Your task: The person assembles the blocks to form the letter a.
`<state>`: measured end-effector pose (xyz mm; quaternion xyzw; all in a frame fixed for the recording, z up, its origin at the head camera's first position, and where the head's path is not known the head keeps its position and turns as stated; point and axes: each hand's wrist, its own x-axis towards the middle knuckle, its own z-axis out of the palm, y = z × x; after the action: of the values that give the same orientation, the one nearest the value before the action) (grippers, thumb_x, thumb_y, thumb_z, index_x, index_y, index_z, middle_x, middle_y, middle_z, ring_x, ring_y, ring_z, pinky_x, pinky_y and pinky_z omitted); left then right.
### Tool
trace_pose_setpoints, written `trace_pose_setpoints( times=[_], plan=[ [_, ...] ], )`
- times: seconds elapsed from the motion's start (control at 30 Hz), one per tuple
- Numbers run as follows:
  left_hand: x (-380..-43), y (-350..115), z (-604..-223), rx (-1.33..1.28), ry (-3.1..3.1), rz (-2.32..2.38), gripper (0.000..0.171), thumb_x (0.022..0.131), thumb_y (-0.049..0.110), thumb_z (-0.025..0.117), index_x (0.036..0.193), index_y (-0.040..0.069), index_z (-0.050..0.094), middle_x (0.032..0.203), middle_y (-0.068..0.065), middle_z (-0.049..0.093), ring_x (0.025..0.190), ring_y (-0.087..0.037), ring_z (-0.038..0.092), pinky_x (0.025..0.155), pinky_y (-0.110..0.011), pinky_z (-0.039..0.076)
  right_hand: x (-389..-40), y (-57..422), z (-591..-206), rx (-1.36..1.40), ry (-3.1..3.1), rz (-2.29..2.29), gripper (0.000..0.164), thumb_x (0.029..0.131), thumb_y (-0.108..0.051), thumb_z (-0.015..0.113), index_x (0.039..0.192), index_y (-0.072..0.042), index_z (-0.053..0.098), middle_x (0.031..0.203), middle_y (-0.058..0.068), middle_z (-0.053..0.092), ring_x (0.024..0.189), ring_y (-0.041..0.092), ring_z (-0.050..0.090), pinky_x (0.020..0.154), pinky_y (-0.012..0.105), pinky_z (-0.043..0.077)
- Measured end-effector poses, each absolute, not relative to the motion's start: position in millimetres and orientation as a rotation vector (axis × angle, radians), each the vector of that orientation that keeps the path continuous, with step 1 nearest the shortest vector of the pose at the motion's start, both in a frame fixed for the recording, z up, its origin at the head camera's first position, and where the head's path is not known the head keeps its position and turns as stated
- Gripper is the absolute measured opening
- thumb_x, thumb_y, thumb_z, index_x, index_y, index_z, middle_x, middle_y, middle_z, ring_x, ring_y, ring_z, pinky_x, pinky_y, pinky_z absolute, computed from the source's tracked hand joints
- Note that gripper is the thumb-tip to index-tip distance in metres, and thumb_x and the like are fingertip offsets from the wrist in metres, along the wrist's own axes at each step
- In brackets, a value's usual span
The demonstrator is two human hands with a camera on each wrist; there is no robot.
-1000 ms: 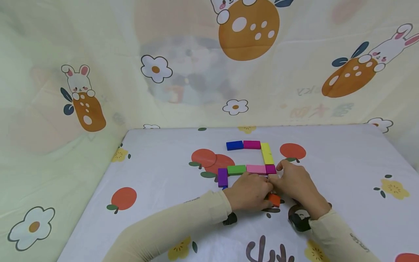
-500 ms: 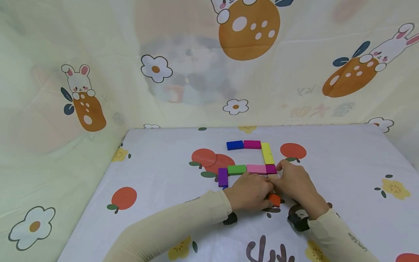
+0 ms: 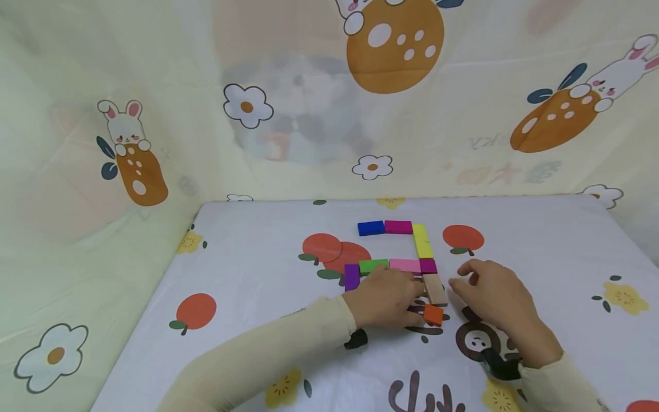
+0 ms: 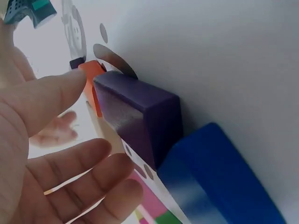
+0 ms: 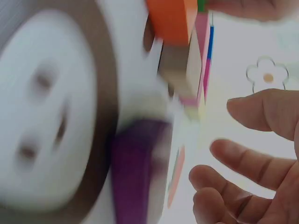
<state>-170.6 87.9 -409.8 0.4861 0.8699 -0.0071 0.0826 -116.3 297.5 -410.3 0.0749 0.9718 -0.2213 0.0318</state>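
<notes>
My left hand (image 3: 383, 297) hovers over the near-left part of a shape laid in coloured wooden blocks. In the left wrist view, its spread fingers and thumb hold nothing beside a purple block (image 4: 135, 112) and a blue block (image 4: 219, 172). My right hand (image 3: 496, 294), loosely bent and holding nothing, is right of a plain wooden block (image 3: 435, 289). An orange block (image 3: 433, 315) lies at that block's near end. The plain block's far end meets a small magenta block (image 3: 428, 266). Another purple block (image 5: 133, 172) appears in the right wrist view; the right arm hides it in the head view.
A pink block (image 3: 405, 265), a green block (image 3: 373, 265) and an upright-set purple block (image 3: 352, 277) continue the row leftward. Farther back are a yellow block (image 3: 423, 241), a magenta block (image 3: 398, 227) and a blue block (image 3: 370, 228). A patterned cloth (image 3: 257, 257) covers the table.
My right hand has let go of the plain wooden block and moved right, uncovering it. The left hand has shifted slightly left, away from the orange block.
</notes>
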Motion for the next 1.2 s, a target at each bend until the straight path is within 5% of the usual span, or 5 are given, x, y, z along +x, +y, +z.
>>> trace_pose_setpoints(
  times=[0.17, 0.37, 0.63, 1.2],
  plan=[
    [-169, 85, -412, 1.448, 2.587, -0.109, 0.041, 0.091, 0.058, 0.074, 0.119, 0.028, 0.075, 0.087, 0.015, 0.064, 0.084, -0.001, 0.055, 0.086, -0.028, 0.044, -100, 319, -413, 0.167, 3.012, -0.633, 0.028, 0.089, -0.014, 0.069, 0.114, -0.001, 0.076, 0.107, 0.029, 0.064, 0.079, 0.030, 0.058, 0.058, 0.038, 0.048],
    [-168, 81, -418, 1.462, 2.577, -0.118, 0.035, 0.093, 0.054, 0.074, 0.115, 0.027, 0.074, 0.090, 0.013, 0.065, 0.084, -0.004, 0.056, 0.084, -0.028, 0.043, -91, 331, -419, 0.078, 2.926, -0.644, 0.044, 0.081, -0.001, 0.074, 0.125, -0.001, 0.072, 0.116, 0.029, 0.058, 0.074, 0.023, 0.052, 0.056, 0.034, 0.045],
    [-166, 80, -420, 1.482, 2.584, -0.123, 0.035, 0.094, 0.051, 0.074, 0.119, 0.027, 0.074, 0.097, 0.012, 0.068, 0.087, -0.005, 0.059, 0.080, -0.026, 0.041, -90, 333, -426, 0.036, 2.883, -0.645, 0.041, 0.078, -0.003, 0.082, 0.119, -0.001, 0.075, 0.105, 0.020, 0.061, 0.083, 0.025, 0.057, 0.062, 0.034, 0.050],
    [-166, 82, -419, 1.470, 2.566, -0.107, 0.035, 0.094, 0.050, 0.074, 0.120, 0.026, 0.074, 0.094, 0.012, 0.068, 0.084, -0.004, 0.058, 0.077, -0.024, 0.040, -89, 318, -426, 0.000, 2.855, -0.696, 0.038, 0.080, -0.009, 0.086, 0.116, -0.006, 0.076, 0.097, 0.009, 0.060, 0.075, 0.021, 0.052, 0.057, 0.031, 0.046]
  ],
)
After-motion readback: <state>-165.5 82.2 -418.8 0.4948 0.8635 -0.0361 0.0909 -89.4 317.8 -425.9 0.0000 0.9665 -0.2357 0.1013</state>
